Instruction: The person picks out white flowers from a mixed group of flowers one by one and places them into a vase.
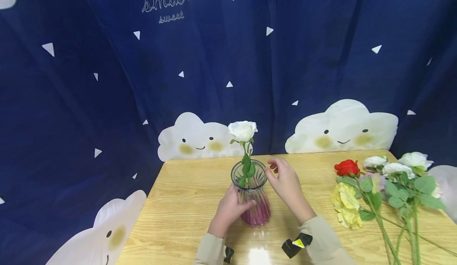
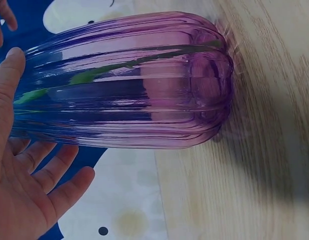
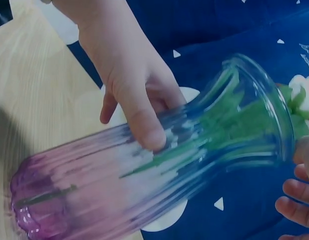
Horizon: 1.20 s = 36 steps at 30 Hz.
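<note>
A ribbed glass vase (image 1: 256,215), clear at its flared rim and pink toward the base, stands on the wooden table (image 1: 185,189). One white rose (image 1: 242,131) is inside it, its bloom above the rim and its green stem (image 2: 119,65) showing through the glass. My left hand (image 1: 230,207) holds the vase at its narrow part, thumb across the near side and fingers (image 2: 57,175) round the far side. Beside the rim on the right is my right hand (image 1: 284,179), fingers loosely bent and holding nothing, with the thumb right at the glass edge.
On the right of the table lies a heap of artificial flowers: a red rose (image 1: 347,168), a yellow flower (image 1: 346,205) and several white blooms (image 1: 415,160), stems toward the near edge. A dark blue curtain (image 1: 214,50) with clouds hangs behind the table.
</note>
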Each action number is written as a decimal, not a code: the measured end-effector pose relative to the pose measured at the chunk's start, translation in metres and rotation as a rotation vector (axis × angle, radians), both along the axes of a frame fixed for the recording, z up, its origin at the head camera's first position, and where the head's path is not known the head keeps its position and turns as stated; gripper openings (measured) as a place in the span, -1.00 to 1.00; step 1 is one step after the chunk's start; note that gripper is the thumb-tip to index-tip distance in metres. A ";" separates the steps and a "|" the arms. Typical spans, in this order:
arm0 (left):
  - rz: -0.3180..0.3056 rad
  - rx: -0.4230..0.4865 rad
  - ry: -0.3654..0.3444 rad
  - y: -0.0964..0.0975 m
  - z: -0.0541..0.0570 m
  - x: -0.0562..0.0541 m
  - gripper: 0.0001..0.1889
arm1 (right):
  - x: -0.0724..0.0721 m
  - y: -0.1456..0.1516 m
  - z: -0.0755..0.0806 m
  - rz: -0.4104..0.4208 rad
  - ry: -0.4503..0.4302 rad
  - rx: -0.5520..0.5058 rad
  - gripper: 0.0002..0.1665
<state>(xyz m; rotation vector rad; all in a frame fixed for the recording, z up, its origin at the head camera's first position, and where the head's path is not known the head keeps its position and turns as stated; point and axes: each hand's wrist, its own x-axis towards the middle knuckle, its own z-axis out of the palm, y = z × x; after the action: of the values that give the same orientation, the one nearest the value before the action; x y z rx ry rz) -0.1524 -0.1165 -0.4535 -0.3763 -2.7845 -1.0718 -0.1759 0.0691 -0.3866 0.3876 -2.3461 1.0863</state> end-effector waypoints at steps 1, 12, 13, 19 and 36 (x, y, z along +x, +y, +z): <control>0.000 0.002 0.001 0.000 0.000 0.000 -0.07 | 0.000 0.002 -0.001 -0.003 -0.010 -0.002 -0.80; 0.002 0.004 -0.008 0.001 0.001 0.001 -0.07 | 0.000 0.033 -0.016 -0.119 -0.024 0.119 -0.74; 0.002 0.002 -0.010 0.001 0.001 0.001 -0.08 | 0.000 0.036 -0.018 -0.128 -0.025 0.129 -0.73; 0.001 0.015 -0.011 0.000 0.001 0.002 -0.07 | 0.001 0.052 -0.029 -0.165 -0.022 0.193 -0.73; 0.012 0.043 -0.028 -0.001 -0.002 0.002 -0.07 | 0.013 0.104 -0.049 -0.234 -0.165 0.273 -0.72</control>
<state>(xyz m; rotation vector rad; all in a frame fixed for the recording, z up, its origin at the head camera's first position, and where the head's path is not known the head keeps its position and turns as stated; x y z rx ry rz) -0.1500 -0.1171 -0.4553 -0.3415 -2.7798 -1.1408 -0.1626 0.1736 -0.4355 0.1166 -2.6162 0.7148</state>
